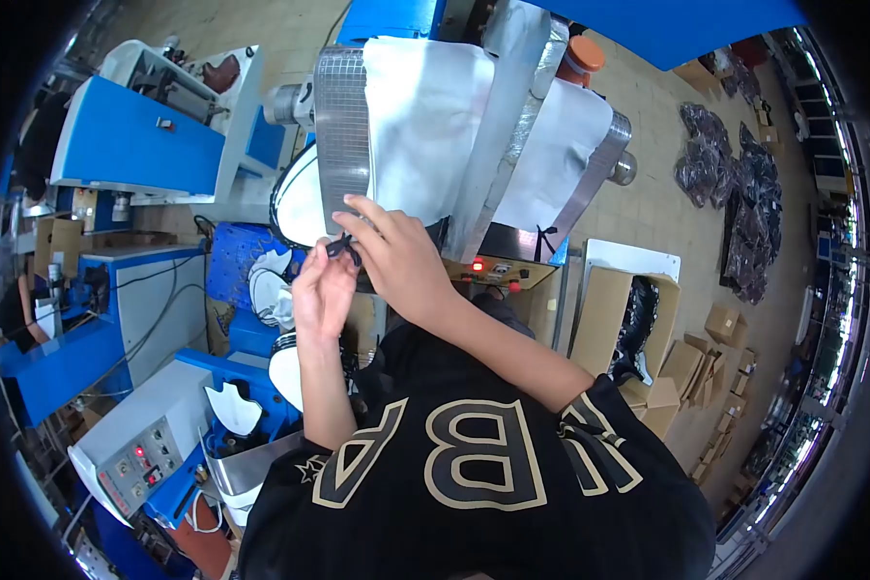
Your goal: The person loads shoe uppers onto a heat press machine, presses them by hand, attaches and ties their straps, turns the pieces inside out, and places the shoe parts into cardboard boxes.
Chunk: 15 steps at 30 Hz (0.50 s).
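Observation:
My left hand (326, 290) is raised at the near left corner of the white-covered machine, its fingers closed on a small black piece (339, 247). My right hand (393, 253) reaches in from the right, its fingertips at the same black piece; whether they grip it, I cannot tell. Beyond the hands, a white sheet (425, 126) covers part of a metal mesh (341, 135). A white oval piece with a black rim (303, 201) is just left of the mesh.
A second white sheet (556, 155) lies on the machine's right side, above a red-lit panel (493, 266). An open carton (597, 319) with black wrapped items stands at right. Blue machines (145, 135) stand at left. At the far left edge is another person's arm (31, 307).

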Each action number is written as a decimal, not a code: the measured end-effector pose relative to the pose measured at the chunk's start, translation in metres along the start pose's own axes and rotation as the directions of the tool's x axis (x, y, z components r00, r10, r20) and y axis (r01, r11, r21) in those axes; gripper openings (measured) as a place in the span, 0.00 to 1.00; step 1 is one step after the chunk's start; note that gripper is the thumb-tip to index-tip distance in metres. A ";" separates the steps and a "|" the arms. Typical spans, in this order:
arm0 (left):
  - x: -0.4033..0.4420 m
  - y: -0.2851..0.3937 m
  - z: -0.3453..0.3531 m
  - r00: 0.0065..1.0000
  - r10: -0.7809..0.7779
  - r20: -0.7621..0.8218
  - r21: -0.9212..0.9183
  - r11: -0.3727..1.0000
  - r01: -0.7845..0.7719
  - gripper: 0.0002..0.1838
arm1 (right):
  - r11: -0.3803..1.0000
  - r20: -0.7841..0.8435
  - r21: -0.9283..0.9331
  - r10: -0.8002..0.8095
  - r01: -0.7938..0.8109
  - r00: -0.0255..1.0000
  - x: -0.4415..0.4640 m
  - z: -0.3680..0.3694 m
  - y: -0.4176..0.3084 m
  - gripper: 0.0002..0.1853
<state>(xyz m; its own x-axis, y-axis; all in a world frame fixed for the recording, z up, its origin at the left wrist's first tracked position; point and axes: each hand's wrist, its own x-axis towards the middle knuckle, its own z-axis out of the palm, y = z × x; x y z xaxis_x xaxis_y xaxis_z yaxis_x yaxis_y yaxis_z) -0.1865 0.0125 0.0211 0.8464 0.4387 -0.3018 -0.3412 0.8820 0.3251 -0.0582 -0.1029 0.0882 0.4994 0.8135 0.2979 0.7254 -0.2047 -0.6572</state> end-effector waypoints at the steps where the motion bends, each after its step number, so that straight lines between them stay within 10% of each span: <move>1: -0.003 -0.001 -0.005 1.000 0.024 -0.001 0.009 1.000 -0.024 0.09 | 1.000 0.025 -0.027 -0.002 0.002 1.000 0.001 -0.003 0.000 0.20; 7: -0.004 -0.003 0.000 0.993 0.117 0.017 -0.183 0.977 -0.112 0.12 | 0.990 0.088 -0.134 -0.038 0.049 0.995 0.001 0.009 0.000 0.25; 15: 0.008 0.001 -0.064 0.975 0.142 -0.172 0.033 0.990 -0.138 0.11 | 0.985 0.175 0.106 -0.157 0.140 0.972 -0.016 0.008 0.005 0.29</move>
<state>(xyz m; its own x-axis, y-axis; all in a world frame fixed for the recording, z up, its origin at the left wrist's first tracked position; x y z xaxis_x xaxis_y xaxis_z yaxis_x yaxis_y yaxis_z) -0.2062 0.0275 -0.0380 0.7066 0.5821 -0.4022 -0.4412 0.8069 0.3928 -0.0664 -0.1129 0.0747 0.2889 0.9181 0.2714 0.7337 -0.0302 -0.6788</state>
